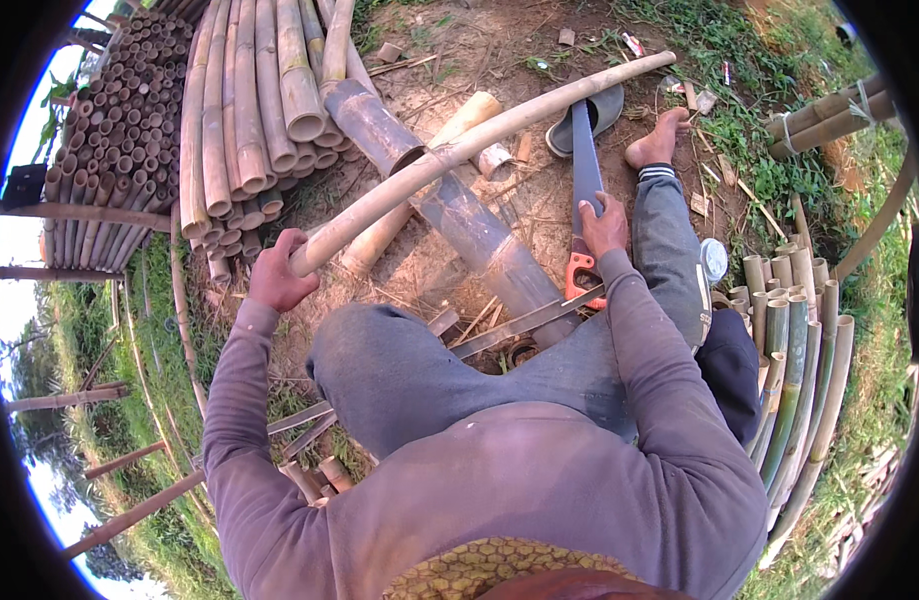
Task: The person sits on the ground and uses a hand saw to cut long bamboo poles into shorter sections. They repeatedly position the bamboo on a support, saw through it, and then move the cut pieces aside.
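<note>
The person's left hand [276,272] is gripping the near end of a long pale bamboo pole [479,140], which is slanting away over a dark thick stalk [459,210]. The right hand [604,225] is closing around a handsaw [584,180], blade against the pole. The pole is looking stiff, light and smooth; holding near the cut seems steadier.

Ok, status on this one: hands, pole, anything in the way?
Left hand grips pale bamboo pole near its end. Right hand on handsaw, blade across pole. Thick dark bamboo lies under it.
</note>
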`<state>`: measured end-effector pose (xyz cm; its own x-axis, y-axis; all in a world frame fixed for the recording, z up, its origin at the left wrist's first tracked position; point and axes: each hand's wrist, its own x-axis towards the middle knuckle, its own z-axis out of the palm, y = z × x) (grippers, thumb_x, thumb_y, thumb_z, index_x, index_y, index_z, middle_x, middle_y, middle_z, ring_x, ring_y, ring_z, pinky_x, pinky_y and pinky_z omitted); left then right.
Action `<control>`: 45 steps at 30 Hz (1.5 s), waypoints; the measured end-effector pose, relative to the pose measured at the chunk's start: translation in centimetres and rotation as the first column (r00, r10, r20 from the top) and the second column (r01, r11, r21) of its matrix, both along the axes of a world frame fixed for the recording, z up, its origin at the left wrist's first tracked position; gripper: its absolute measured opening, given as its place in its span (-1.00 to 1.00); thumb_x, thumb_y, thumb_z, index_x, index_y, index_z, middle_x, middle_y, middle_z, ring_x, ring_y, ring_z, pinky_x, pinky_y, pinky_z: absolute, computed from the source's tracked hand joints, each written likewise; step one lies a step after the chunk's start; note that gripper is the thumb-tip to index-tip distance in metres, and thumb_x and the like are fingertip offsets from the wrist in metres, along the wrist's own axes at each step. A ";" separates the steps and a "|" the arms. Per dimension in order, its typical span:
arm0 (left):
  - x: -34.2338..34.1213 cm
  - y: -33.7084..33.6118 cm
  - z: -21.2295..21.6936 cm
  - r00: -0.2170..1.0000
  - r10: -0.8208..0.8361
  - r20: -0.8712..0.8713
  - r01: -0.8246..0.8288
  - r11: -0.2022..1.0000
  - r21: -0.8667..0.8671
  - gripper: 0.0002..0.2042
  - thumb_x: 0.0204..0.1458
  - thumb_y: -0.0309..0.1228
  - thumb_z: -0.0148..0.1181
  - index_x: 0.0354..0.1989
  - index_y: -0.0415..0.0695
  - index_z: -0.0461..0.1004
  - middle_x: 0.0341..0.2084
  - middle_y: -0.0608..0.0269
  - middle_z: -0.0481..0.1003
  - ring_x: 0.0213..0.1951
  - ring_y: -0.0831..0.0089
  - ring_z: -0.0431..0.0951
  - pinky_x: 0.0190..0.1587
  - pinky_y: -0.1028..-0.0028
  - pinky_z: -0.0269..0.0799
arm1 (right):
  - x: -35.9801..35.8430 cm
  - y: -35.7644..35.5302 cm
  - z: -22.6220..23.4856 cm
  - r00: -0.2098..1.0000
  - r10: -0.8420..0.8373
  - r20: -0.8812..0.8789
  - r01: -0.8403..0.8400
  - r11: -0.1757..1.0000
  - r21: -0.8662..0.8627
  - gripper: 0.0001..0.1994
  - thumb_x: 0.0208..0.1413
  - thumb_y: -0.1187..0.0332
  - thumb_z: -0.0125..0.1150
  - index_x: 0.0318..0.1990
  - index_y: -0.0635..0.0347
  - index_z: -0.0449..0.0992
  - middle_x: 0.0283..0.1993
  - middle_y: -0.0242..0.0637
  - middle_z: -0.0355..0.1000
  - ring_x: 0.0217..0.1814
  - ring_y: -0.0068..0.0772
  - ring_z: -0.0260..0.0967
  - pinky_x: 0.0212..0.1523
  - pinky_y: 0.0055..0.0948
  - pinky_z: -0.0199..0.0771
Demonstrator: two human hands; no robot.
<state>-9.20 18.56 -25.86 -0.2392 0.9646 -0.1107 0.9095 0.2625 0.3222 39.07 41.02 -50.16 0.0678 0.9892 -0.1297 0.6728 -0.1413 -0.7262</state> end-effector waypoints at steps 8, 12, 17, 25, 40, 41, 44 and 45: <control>-2.3 -16.3 -7.4 0.989 0.146 0.000 -0.145 0.984 0.104 -0.43 -0.04 -0.22 0.49 0.18 0.07 0.44 -0.08 -0.02 0.65 -0.07 -0.05 0.69 -0.03 0.10 0.60 | -11.0 -0.2 3.5 0.895 0.169 -0.412 -0.200 0.979 -0.034 -0.47 0.21 0.12 0.40 0.15 0.41 0.59 0.09 -0.01 0.63 0.13 -0.25 0.59 0.17 -0.31 0.56; -1.6 -18.0 -14.5 0.997 0.068 0.041 -0.076 0.967 0.244 -0.47 0.01 -0.23 0.46 0.18 0.02 0.46 -0.07 -0.02 0.64 -0.05 -0.02 0.67 -0.01 0.13 0.58 | -14.4 -4.0 5.6 0.889 0.169 -0.425 -0.222 0.972 -0.079 -0.46 0.18 0.10 0.42 0.14 0.39 0.60 0.10 -0.02 0.63 0.14 -0.23 0.58 0.16 -0.29 0.57; -2.3 -17.9 -19.6 0.988 0.080 0.136 -0.118 0.946 0.303 -0.51 0.02 -0.27 0.44 0.16 -0.04 0.49 -0.08 0.02 0.64 -0.06 0.02 0.66 0.00 0.16 0.57 | -16.9 -8.1 11.3 0.922 0.104 -0.372 -0.164 0.978 -0.133 -0.39 0.23 0.03 0.31 0.31 0.26 0.46 0.27 0.07 0.50 0.31 0.02 0.48 0.38 -0.16 0.43; -9.6 -14.5 -15.3 0.962 0.145 0.231 -0.221 0.909 0.353 -0.55 0.03 -0.33 0.39 0.12 -0.14 0.54 -0.08 0.07 0.64 -0.06 0.09 0.65 0.01 0.20 0.55 | -17.6 -11.7 13.7 0.631 0.008 -0.775 -0.174 0.976 -0.132 -0.17 0.16 -0.09 0.45 0.42 0.27 0.31 0.27 0.07 0.49 0.33 -0.02 0.47 0.37 -0.14 0.43; 17.3 4.6 9.6 0.572 -0.669 -0.475 0.819 0.429 0.381 -0.19 -0.04 -0.22 0.45 0.42 -0.21 0.29 0.27 -0.12 0.43 0.31 -0.15 0.39 0.40 -0.09 0.22 | 7.7 -19.3 24.0 -0.122 0.056 -0.991 0.585 0.811 -0.026 -0.61 0.34 0.12 0.28 0.13 0.14 0.38 -0.05 -0.24 0.54 -0.02 -0.21 0.62 -0.04 0.07 0.77; 18.6 5.2 9.5 0.563 -0.691 -0.454 0.813 0.363 0.455 -0.16 -0.03 -0.19 0.44 0.45 -0.21 0.26 0.30 -0.12 0.40 0.33 -0.15 0.36 0.43 -0.10 0.18 | 10.8 -19.3 24.3 -0.128 0.030 -0.991 0.604 0.795 -0.054 -0.62 0.34 0.12 0.27 0.13 0.14 0.39 -0.06 -0.23 0.54 -0.03 -0.19 0.63 -0.05 0.08 0.77; 19.5 6.2 9.0 0.541 -0.706 -0.458 0.826 0.344 0.446 -0.14 0.01 -0.14 0.43 0.48 -0.21 0.23 0.33 -0.13 0.37 0.34 -0.16 0.35 0.44 -0.10 0.16 | 20.2 -20.4 26.1 -0.038 -0.007 -0.999 0.781 0.624 -0.034 -0.63 0.38 0.12 0.21 0.14 0.17 0.41 -0.06 -0.22 0.55 -0.01 -0.16 0.63 -0.07 0.14 0.76; 19.0 6.4 8.8 0.541 -0.697 -0.470 0.834 0.374 0.406 -0.14 0.02 -0.13 0.43 0.48 -0.22 0.23 0.34 -0.13 0.37 0.34 -0.17 0.35 0.44 -0.09 0.16 | 23.8 -20.9 26.9 -0.022 -0.015 -1.000 0.818 0.574 -0.027 -0.63 0.38 0.12 0.19 0.14 0.18 0.42 -0.04 -0.21 0.54 0.01 -0.15 0.63 -0.06 0.17 0.74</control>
